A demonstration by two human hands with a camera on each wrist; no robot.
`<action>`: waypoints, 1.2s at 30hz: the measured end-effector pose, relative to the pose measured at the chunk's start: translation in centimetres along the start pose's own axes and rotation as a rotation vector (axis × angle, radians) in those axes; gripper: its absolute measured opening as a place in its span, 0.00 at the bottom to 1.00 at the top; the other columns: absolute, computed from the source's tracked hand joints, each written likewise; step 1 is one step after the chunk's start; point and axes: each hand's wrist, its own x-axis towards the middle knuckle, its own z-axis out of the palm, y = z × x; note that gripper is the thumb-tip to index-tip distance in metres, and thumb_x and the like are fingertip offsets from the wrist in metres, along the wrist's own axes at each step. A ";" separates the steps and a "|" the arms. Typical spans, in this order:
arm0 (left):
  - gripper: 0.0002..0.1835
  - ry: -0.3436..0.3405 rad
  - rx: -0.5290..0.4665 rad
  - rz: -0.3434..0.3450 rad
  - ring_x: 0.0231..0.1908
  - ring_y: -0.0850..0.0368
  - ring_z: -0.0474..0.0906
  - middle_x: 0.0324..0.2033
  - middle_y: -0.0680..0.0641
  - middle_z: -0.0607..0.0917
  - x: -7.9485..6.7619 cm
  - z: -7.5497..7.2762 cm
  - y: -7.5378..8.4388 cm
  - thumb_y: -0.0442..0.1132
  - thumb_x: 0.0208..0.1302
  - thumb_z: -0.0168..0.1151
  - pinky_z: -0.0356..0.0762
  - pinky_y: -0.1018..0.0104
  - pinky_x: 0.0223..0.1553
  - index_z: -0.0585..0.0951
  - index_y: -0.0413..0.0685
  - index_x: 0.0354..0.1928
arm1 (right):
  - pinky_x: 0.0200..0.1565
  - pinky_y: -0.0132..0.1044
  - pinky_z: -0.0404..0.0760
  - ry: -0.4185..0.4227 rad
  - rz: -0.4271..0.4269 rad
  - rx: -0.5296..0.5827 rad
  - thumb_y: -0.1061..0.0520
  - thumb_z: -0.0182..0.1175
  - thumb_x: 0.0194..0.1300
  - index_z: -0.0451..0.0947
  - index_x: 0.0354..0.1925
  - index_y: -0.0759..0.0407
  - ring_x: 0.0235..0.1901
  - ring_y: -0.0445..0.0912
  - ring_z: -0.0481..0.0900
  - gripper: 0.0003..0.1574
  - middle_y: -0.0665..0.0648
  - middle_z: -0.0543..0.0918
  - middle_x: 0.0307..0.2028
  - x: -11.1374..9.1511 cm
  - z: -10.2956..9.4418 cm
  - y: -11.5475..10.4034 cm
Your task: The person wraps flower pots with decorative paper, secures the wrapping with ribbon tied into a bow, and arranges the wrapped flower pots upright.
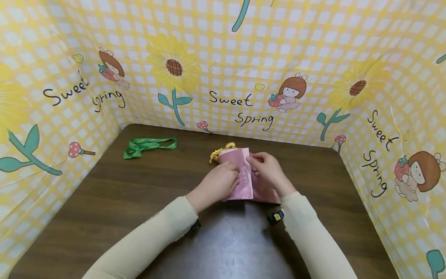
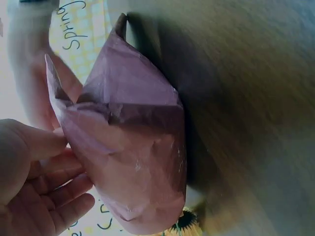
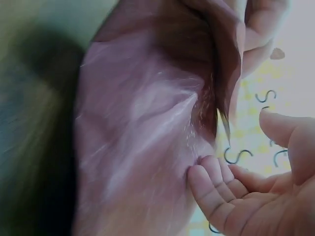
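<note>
2 cream sleeves (image 1: 167, 232) reach in from the bottom edge of the head view, each with a small dark wrist device just under it. Left hand (image 1: 217, 182) lies on the left half of the pink paper (image 1: 245, 184), fingers bent down onto the sheet; the left wrist view shows its fingertips (image 2: 74, 189) touching the paper's edge, but whether they actually pinch it I cannot tell. Right hand (image 1: 266, 168) sits on the right half, thumb and fingers pinching a folded flap near the top middle; the right wrist view has fingertips (image 3: 206, 179) pressed into the paper. The paper lies mid-table, folded round yellow flowers (image 1: 219, 151) that poke out at its far left end. Brown table (image 1: 104, 205). Green ribbon (image 1: 148, 146) lies loose at the far left, well apart from the hands. Yellow checked backdrop (image 1: 313, 46) with sunflowers surrounds the table.
</note>
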 end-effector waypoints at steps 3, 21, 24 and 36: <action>0.11 -0.007 0.016 -0.012 0.48 0.54 0.79 0.45 0.51 0.86 -0.1 0.1 0.4 0.44 0.72 0.62 0.80 0.60 0.54 0.89 0.47 0.39 | 0.38 0.40 0.85 0.002 0.090 0.006 0.38 0.67 0.67 0.80 0.52 0.66 0.34 0.47 0.83 0.33 0.60 0.84 0.40 1.4 0.7 -0.8; 0.11 0.134 0.079 -0.069 0.44 0.50 0.77 0.47 0.51 0.88 -1.4 1.0 1.1 0.44 0.72 0.62 0.77 0.60 0.47 0.88 0.48 0.47 | 0.30 0.34 0.80 0.018 0.262 0.212 0.56 0.67 0.67 0.81 0.38 0.67 0.23 0.41 0.78 0.13 0.53 0.80 0.26 3.6 2.8 -1.4; 0.11 0.138 0.051 -0.102 0.42 0.50 0.76 0.50 0.52 0.87 -1.6 1.3 1.2 0.46 0.72 0.62 0.78 0.61 0.43 0.88 0.49 0.47 | 0.29 0.33 0.78 0.038 0.263 0.209 0.54 0.67 0.68 0.81 0.38 0.66 0.23 0.41 0.78 0.13 0.52 0.80 0.26 3.5 2.9 -1.3; 0.11 0.133 -0.021 -0.153 0.40 0.52 0.77 0.40 0.48 0.79 -2.0 1.0 0.9 0.48 0.72 0.63 0.84 0.57 0.37 0.85 0.50 0.47 | 0.28 0.34 0.79 0.072 0.258 0.272 0.56 0.66 0.69 0.82 0.39 0.67 0.24 0.43 0.77 0.13 0.53 0.80 0.25 2.9 3.2 -1.3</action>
